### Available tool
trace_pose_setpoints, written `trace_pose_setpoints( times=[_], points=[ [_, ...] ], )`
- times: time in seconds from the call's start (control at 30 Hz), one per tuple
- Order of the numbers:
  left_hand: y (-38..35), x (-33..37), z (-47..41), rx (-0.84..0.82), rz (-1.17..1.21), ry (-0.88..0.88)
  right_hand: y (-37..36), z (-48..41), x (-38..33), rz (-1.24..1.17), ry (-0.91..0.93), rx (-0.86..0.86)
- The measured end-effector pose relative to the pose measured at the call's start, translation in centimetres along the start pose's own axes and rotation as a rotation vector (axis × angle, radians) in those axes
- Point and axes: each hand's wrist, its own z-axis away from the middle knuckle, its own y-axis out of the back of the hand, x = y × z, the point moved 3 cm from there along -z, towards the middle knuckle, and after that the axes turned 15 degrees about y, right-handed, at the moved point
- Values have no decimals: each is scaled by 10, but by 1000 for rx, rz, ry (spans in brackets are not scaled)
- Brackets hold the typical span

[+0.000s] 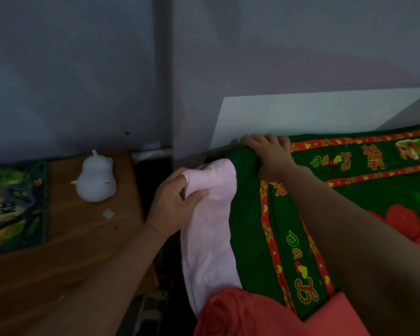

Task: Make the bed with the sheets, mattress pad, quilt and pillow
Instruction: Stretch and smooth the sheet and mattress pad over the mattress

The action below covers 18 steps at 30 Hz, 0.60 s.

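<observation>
L hand (174, 197) pinched pink sheet (209, 229) at bed's corner; R hand (268, 155) gripped green blanket (250, 238) edge by headboard (301, 115). Both fabrics likely soft, light, limp: grip at corners/hems.

Saw a bed (301, 115) on the right, bare only at its white upright end. Found a green pad (264, 238), bordered red and yellow, spread directly over it, with the far-left corner rolled up. Noted a pink sheet (209, 238) hanging beside that corner down the left side, and a coral quilt (240, 316) bunched at the near end. Saw a wooden table (83, 251) to the left, bearing a white figurine (96, 178), a colourful picture (12, 207) and a small pale scrap (108, 213).
</observation>
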Motion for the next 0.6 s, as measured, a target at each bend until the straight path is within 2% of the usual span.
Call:
trace_pose_setpoints(
  times=[0.13,0.33,0.37,0.43,0.53,0.6],
  points=[
    [-7,13,10,38,74,58,8,16,19,-33,29,-157],
    [-14,8,16,188,200,194,26,35,41,-323,-141,-379],
    [-14,3,14,220,204,225,26,35,43,-356,-148,-375],
    [-12,-10,4,288,169,292,26,29,38,-360,-113,-286],
    [-6,-33,-21,336,66,389,15,14,25,-94,-31,-52],
    [-4,-51,-39,325,-9,464,-3,3,16,-50,-71,87]
  ],
)
